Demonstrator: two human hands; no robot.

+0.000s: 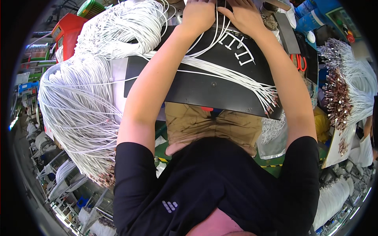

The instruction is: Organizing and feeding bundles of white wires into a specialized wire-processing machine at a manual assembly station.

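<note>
at twelve o'clock, my left hand (199,16) and thumb-spread right hand (245,19) lose their fingertips, grip and hold untellable; i'd best leave the cables (224,70) untangled.

On my feed, L hand (198,16) and R hand (245,17) sit side by side at top edge, thin white cables (217,19) btwn them. Below, a white cable bundle w/ coppery tips (228,70) crosses the flat blk board (193,88); white T-shaped plastic pcs (241,54) lie nr R hand.
</note>
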